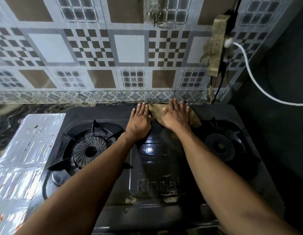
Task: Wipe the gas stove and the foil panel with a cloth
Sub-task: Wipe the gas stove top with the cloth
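A black two-burner gas stove [154,167] fills the middle of the view, with a wet shine on its centre strip. A brown cloth [194,118] lies flat at the stove's back edge, between the burners. My right hand [176,116] presses flat on the cloth with its fingers spread toward the wall. My left hand [140,119] rests flat on the bare stove top just left of the cloth, touching its edge. A shiny foil panel [25,158] covers the counter to the left of the stove, spotted with orange-brown crumbs.
The left burner [91,151] and right burner [220,146] carry black pan supports. A patterned foil-covered wall [96,53] stands behind. A taped power strip [218,44] with a white cable [259,85] hangs at the upper right. A dark wall closes the right side.
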